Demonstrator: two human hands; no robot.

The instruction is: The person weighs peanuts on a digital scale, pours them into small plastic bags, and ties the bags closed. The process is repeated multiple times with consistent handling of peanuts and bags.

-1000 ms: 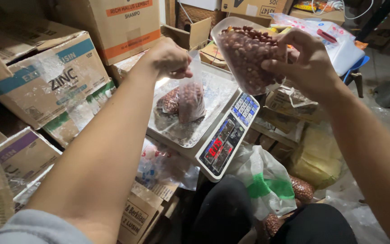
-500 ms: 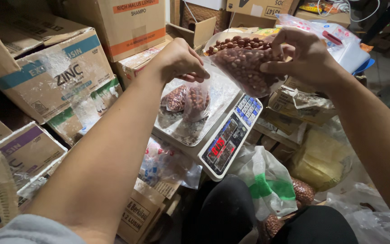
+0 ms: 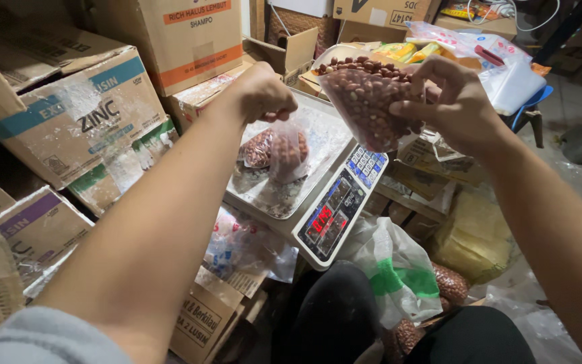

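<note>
Nearest the camera, between the person's knees, a white and green plastic bag sits open, with reddish-brown peanuts showing in a clear sack just beside it.

Further out, below both sets of fingers, stands a digital scale with a steel weighing pan and a slanted keypad panel with a red lit display. On the pan lies a small clear plastic bag partly filled with reddish-brown peanuts.

The left hand is above that bag, its fingers pinched shut on the bag's loose top, so the bag hangs from the fingertips while its bottom rests on the pan.

To the right of those fingers, and level with them, the right hand grips a clear plastic scoop heaped with peanuts. Its fingers are curled around the scoop's right side, thumb in front. The scoop is held over the far right corner of the pan, well clear of the small bag.

Beyond the left fingers are stacked brown cardboard cartons. Beyond the right fingers lie 2 or more clear packets of goods.
</note>
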